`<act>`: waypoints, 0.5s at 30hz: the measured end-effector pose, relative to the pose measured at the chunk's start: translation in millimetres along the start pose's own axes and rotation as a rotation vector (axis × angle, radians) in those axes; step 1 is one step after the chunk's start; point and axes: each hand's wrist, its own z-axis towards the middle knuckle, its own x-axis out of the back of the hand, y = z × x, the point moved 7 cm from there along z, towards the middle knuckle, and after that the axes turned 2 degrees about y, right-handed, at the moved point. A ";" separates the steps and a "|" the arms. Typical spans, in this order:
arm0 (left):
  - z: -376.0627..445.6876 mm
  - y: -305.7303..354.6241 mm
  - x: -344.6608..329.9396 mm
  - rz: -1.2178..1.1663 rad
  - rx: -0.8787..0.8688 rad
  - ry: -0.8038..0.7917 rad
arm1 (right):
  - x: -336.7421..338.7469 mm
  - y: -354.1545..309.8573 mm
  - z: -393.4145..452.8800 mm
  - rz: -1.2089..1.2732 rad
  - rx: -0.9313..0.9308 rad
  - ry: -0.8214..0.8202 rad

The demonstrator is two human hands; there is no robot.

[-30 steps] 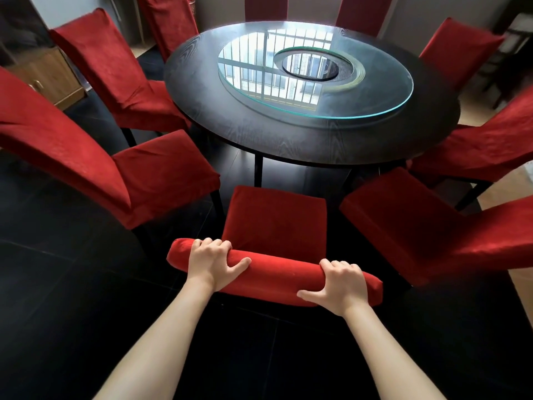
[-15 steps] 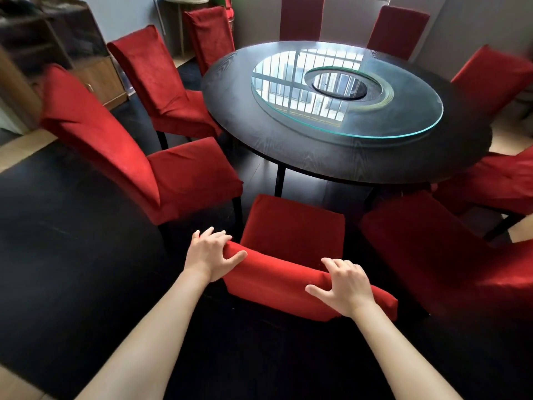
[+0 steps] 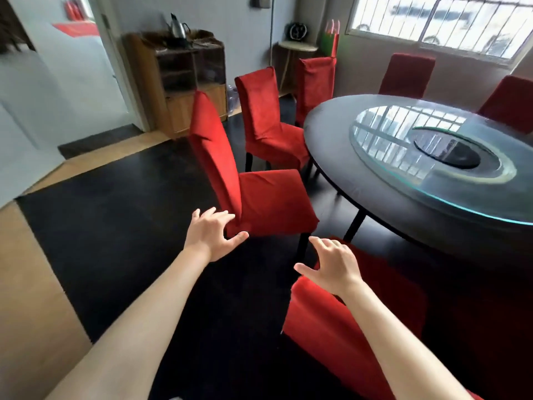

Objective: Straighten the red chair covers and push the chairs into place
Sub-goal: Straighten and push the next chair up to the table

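Note:
A red-covered chair (image 3: 259, 194) stands ahead of me, pulled out from the round black table (image 3: 375, 180), its back turned to the left. My left hand (image 3: 212, 232) hovers with spread fingers just below that chair's back corner and holds nothing. My right hand (image 3: 331, 267) is also spread and empty, above the back of the nearer red chair (image 3: 323, 321) at lower right. Two more red chairs (image 3: 265, 125) (image 3: 315, 82) stand further along the table's left side.
A glass turntable (image 3: 432, 157) lies on the table. Red chairs (image 3: 406, 73) stand at the far side under the window. A wooden cabinet (image 3: 187, 82) with a kettle is at the back left, beside a doorway. Dark floor stretches to my left.
Both hands have let go of the near chair's back and opened. My view has swung left towards the neighbouring chair, and my left hand has reached out towards it.

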 end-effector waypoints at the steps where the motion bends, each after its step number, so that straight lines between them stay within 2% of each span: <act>1: 6.7 -18.1 8.0 -0.001 0.006 0.014 | 0.5 -19.0 15.4 0.001 0.020 0.011; 9: 54.7 -179.1 57.5 -0.039 0.102 0.073 | -4.1 -165.6 133.6 0.030 0.092 0.041; 15: 96.0 -270.3 69.1 -0.080 0.172 0.089 | -12.6 -227.7 203.9 0.067 0.076 0.027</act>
